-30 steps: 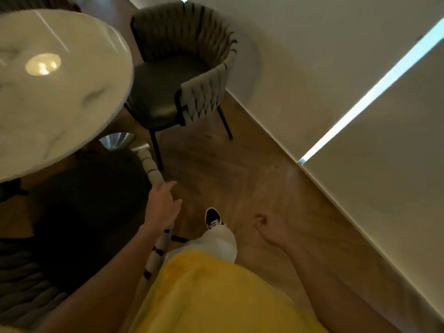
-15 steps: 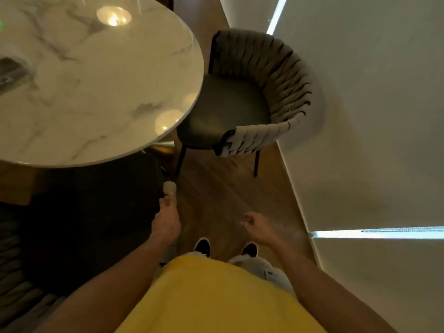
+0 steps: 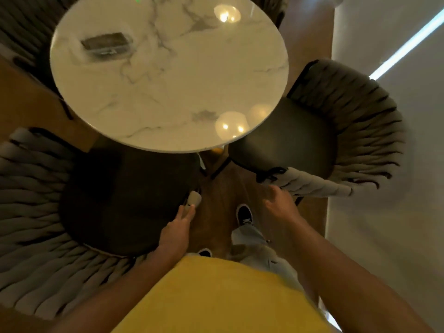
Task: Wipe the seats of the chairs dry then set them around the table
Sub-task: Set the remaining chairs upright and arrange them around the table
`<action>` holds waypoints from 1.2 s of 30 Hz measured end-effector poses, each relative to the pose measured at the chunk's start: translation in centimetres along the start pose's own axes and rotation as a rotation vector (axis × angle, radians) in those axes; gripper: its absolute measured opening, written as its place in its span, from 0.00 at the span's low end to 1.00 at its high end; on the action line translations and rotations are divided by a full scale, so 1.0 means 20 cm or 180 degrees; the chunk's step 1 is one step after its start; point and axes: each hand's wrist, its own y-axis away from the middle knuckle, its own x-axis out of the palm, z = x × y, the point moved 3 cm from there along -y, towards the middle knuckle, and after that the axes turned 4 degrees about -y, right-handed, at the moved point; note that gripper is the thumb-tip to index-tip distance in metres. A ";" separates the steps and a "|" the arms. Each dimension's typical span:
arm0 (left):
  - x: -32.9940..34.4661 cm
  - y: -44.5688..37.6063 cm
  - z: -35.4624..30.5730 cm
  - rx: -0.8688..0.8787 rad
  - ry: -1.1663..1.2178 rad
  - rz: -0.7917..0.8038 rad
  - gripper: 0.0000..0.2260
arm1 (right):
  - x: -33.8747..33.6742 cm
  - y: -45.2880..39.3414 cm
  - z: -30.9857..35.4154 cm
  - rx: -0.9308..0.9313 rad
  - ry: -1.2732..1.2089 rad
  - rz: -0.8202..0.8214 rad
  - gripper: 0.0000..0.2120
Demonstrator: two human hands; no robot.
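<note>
A round marble desk point(image 3: 168, 75) fills the upper middle, with 2 chairs drawn in at its near edge. The left chair point(image 3: 115, 203) has its dark seat partly tucked under the desk rim, and its woven back runs off the left edge. The right chair point(image 3: 312, 150) sits between the desk and the wall point(image 3: 384, 212), its seat also partly under the rim.

The left hand point(image 3: 176, 230) rests on the end of the left chair's arm with fingers laid out straight, gripping nothing that shows. The right hand point(image 3: 281, 203) is just beside the pale arm end of the right chair, fingers loosely spread; whether it touches the arm is hard to tell.

A blurred dark box point(image 3: 107, 43) lies on the desk; what it is cannot be made out. A yellow shirt point(image 3: 216, 299) hides the floor point(image 3: 216, 212) below, and only 1 shoe point(image 3: 245, 215) shows fully.
</note>
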 end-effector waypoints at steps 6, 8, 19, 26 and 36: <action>-0.07 -0.01 -0.07 -0.0514 0.0294 -0.0270 0.23 | -0.26 -0.27 -0.08 -0.0407 0.0674 -0.0370 0.29; -0.10 -0.03 -0.12 -0.0868 0.0401 -0.0364 0.21 | -0.31 -0.33 -0.13 -0.0417 0.0803 -0.0338 0.29; -0.05 -0.06 -0.18 -0.1529 0.0294 0.0132 0.30 | -0.38 -0.53 -0.22 -0.0564 0.1494 0.0436 0.23; -0.07 -0.06 -0.16 -0.1318 0.0314 0.0109 0.28 | -0.37 -0.51 -0.21 -0.0587 0.1644 0.0372 0.23; -0.09 -0.04 -0.14 -0.1305 0.0428 0.0173 0.29 | -0.38 -0.50 -0.18 -0.0475 0.1648 0.0457 0.23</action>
